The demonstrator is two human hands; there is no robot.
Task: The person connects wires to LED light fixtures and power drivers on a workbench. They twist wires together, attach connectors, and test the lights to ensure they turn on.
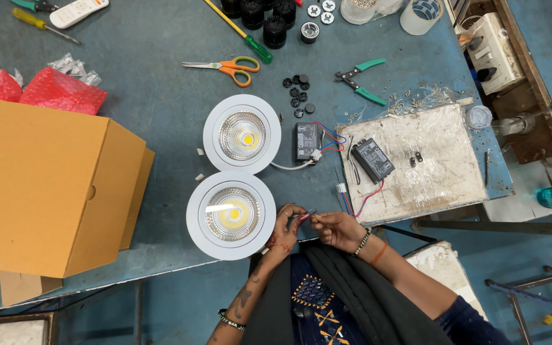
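Observation:
Two round white downlights lie face up on the blue bench, one (242,134) farther away and one (230,214) at the near edge. My left hand (284,227) and my right hand (337,229) meet just right of the near lamp, pinching thin red wires (308,215) between the fingertips. A black driver box (306,140) with red, blue and white leads lies right of the far lamp. A second black driver box (373,159) rests on a worn white board (439,179).
An open brown cardboard box (39,185) fills the left. Orange-handled scissors (225,67), green pliers (360,80), a green-handled screwdriver (241,32), small black caps (298,92), black heat sinks (260,13) and tape rolls (420,14) lie at the back. Red bubble wrap (59,89) sits far left.

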